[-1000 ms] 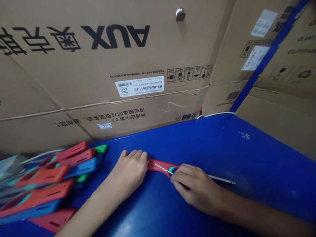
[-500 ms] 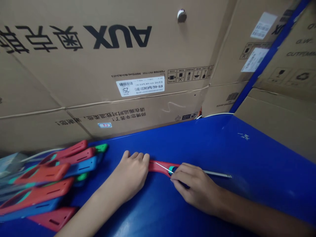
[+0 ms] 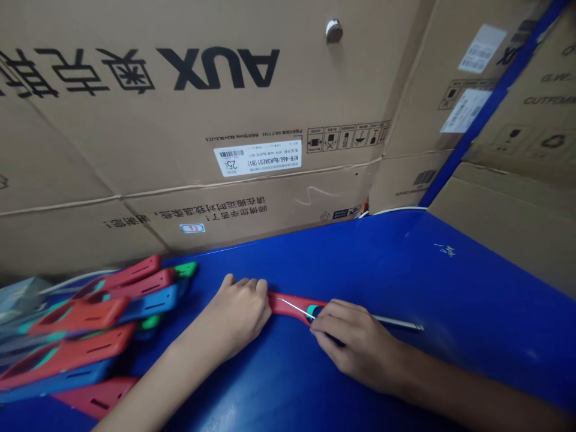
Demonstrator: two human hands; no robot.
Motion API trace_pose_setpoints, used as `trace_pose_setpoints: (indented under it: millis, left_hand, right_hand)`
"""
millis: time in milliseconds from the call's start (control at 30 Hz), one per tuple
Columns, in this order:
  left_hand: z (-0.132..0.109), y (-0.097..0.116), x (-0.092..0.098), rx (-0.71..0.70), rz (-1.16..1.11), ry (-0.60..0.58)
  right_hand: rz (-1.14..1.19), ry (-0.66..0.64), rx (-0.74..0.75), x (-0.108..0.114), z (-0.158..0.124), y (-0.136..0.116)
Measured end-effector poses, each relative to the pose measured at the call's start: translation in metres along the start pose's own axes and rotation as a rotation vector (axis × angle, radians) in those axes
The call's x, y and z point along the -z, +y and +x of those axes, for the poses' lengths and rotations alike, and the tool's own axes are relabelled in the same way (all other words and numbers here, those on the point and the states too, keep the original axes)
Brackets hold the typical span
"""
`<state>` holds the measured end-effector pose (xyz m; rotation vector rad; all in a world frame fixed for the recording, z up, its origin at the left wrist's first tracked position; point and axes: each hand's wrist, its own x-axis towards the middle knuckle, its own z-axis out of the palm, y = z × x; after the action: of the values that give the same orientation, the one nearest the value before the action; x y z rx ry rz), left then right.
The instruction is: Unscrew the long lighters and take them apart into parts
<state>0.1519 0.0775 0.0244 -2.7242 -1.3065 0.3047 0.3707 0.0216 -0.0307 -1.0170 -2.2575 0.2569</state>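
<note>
Between our two hands, close above or on the smooth blue bench [image 3: 405,264], lies the slim red plastic handle [image 3: 290,311] with a teal insert [image 3: 311,310]. Its long axis runs nearly crosswise, dipping a little to the right. Neither hand is nearer: our left hand [image 3: 240,309] covers the left end, its grip folded down around it, and our right hand [image 3: 355,342] meets the other end beside the insert.

The right grip is pinched together on a thin, bright, straight rod [image 3: 299,308], which slants up and leftward across the red face at a shallow angle to the handle's axis. We cannot tell whether its tip touches the plastic. A slender silver metal tube [image 3: 398,323] emerges beyond the right hand, roughly in line with the handle; our fingers hide any join.

Left of our left forearm sits a heap of red, orange, blue and green plastic handles [image 3: 94,351], with a pale box [image 3: 22,297] behind it. A large brown cardboard carton [image 3: 180,120] walls off the far side, and another brown cardboard panel [image 3: 508,210] stands at the right. Around the handle itself, only our own fingers crowd the way.
</note>
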Motion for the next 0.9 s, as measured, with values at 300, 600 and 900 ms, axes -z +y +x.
trace_pose_setpoints:
  millis: [300,600,900]
  left_hand:
    - [-0.0005,-0.0021,0.0022,0.0,0.043,0.041]
    - [-0.0069,0.0023,0.0023,-0.042,0.022,0.037]
    - [-0.0034,-0.0062,0.0033,0.016,0.001,0.061]
  right_hand:
    - [0.011,0.018,-0.011,-0.0006,-0.001,-0.001]
    - [0.013,0.034,-0.01,-0.0028,-0.0015,0.0019]
    - [0.077,0.065,0.005,-0.0005,0.0041,-0.0012]
